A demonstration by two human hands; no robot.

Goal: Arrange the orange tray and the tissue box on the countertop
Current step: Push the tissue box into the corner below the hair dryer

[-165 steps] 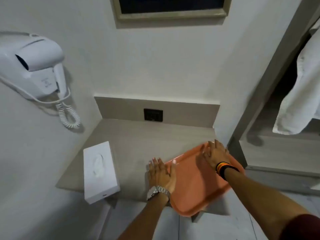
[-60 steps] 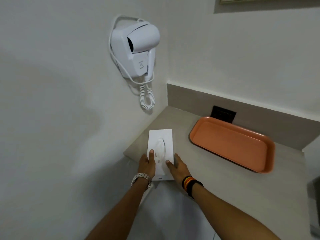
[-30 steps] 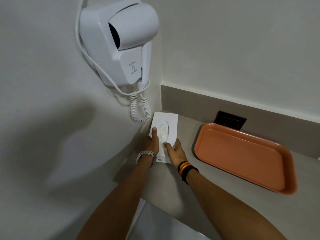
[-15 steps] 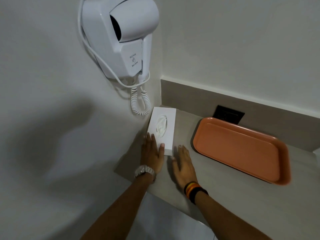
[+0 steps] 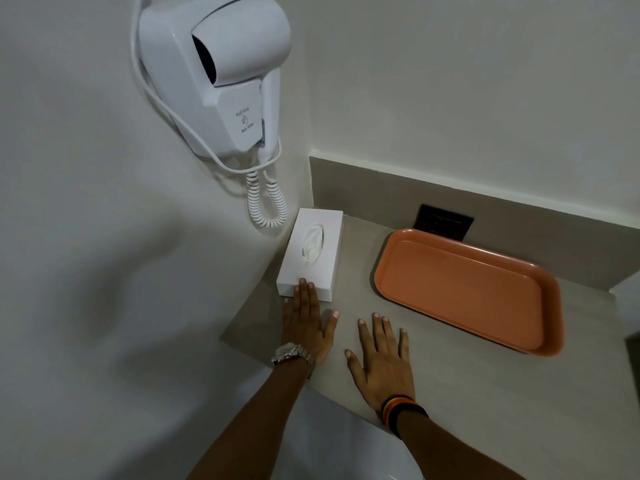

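A: Two hands in frame, both flat and open. Left hand has fingers spread, fingertips touching the near end of the tissue box, gripping nothing. Right hand is palm-down on the countertop, fingers splayed, holding nothing, apart from the box.

B: Where's the box?

A: Back-left corner of the countertop, long side along the left wall, far end close to the backsplash. White, tissue poking from the oval slot on top. No print readable on it.

B: Tray?

A: Orange tray lies flat to the right of the box, well apart from it, far edge near the backsplash, just in front of a dark wall socket. Nothing in it.

B: Any writing?

A: Only on the wall-mounted hair dryer above the box: small grey text on the holder, last line looks like "Hair Dryer", top line too small to be sure. Coiled cord hangs just above the box.

B: Wrists?

A: Metal watch on the left, striped bands on the right.
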